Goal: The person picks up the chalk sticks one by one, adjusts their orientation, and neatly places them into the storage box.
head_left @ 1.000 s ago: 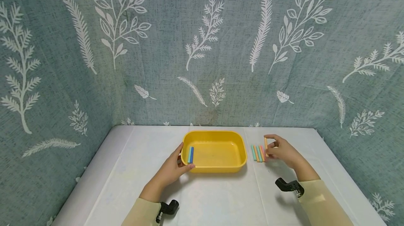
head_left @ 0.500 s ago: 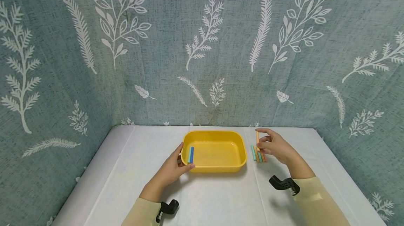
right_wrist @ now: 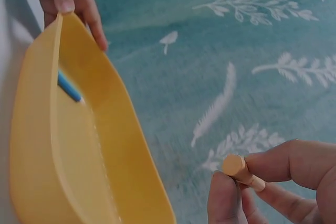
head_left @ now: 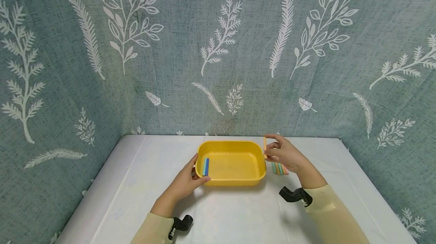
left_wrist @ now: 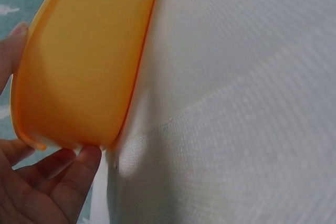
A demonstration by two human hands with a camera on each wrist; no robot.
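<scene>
My right hand point(head_left: 285, 157) pinches an orange chalk stick point(head_left: 265, 145) between thumb and fingertips, close beside the right end of a yellow plastic basin point(head_left: 231, 182). In the right wrist view the round end of that orange chalk point(right_wrist: 234, 165) faces the camera. My left hand point(head_left: 185, 184) grips the basin's left end, thumb over the near rim, fingers along the outer wall. Inside the basin at the left lie a light blue chalk stick point(head_left: 204, 167) and a dark blue one point(head_left: 207, 167), side by side. A row of chalk sticks point(head_left: 280, 169) lies right of the basin, partly hidden by my right hand.
A white cloth covers the table point(head_left: 238, 213). Its back edge meets a green-blue curtain point(head_left: 218, 47) with white leaf patterns, which also hangs at both sides. Black camera mounts sit at both wrists, the right one point(head_left: 294, 195) above the table.
My right hand has lifted the orange chalk from the right end of the row and carried it left to the basin's right rim. The left hand and basin stay in place.
</scene>
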